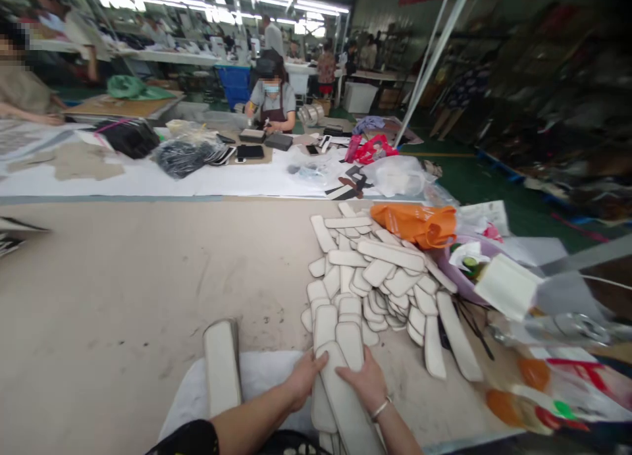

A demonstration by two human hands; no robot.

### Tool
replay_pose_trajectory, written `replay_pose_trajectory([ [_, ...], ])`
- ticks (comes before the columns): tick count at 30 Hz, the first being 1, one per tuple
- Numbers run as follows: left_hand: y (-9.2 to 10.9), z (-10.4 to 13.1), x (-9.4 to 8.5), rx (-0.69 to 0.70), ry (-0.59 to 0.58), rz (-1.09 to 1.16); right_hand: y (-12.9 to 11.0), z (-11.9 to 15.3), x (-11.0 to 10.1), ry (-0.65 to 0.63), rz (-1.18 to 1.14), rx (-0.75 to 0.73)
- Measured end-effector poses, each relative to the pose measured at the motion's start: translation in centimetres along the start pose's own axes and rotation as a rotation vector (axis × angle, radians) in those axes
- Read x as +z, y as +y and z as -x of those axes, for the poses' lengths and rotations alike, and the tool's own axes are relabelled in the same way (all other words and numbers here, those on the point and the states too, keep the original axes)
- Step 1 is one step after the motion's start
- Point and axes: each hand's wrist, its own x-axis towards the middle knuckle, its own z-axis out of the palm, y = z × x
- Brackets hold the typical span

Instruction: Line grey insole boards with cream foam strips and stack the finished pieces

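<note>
My left hand (302, 377) is closed at the left edge of a long off-white strip (345, 399) with rounded ends and a dark rim. On the opposite edge, my right hand (368, 381) grips the same strip, thumb on top; a bracelet circles that wrist. More such strips lie under and just beyond it, overlapping. A large loose pile of similar strips (380, 270) spreads out ahead, in several lengths. Left of my left forearm, a neat stack of strips (220, 369) sits near the table's front edge.
The beige table (123, 277) extends left. An orange bag (415, 223) and a purple basin (451, 277) border the pile at the right, with bottles (513, 405) nearer me. Across a white-covered table (222, 182), a masked person (274, 99) works among dark pieces.
</note>
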Motion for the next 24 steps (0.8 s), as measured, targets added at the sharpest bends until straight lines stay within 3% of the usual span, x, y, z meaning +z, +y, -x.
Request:
replay_pose_trajectory([
  [4, 0.4, 1.8, 0.6, 0.077, -0.125, 0.232, -3.8, 1.8, -2.1, -0.043, 0.228, -0.156],
  [7, 0.5, 2.5, 0.3, 0.109, -0.178, 0.256, -6.8, 3.1, -2.5, -0.067, 0.430, -0.259],
  [8, 0.5, 2.6, 0.0, 0.092, -0.148, 0.204, -7.6, 3.5, -2.3, -0.077, 0.485, -0.289],
  [10, 0.3, 2.4, -1.0, 0.026, 0.040, 0.034, -8.6, 3.9, -1.1, -0.094, 0.582, -0.345],
  [12, 0.3, 2.0, -2.2, -0.019, 0.259, -0.113, -8.8, 3.8, 0.7, -0.125, 0.660, -0.376],
  [14, 0.4, 1.7, -3.3, -0.017, 0.351, -0.153, -8.3, 3.4, 2.4, -0.161, 0.711, -0.377],
  [18, 1.0, 2.1, -4.5, 0.064, 0.275, -0.081, -6.9, 2.8, 4.1, -0.153, 0.694, -0.395],
  [24, 2.0, 3.0, -4.2, 0.123, 0.229, -0.005, -6.2, 2.1, 3.7, -0.200, 0.559, -0.409],
])
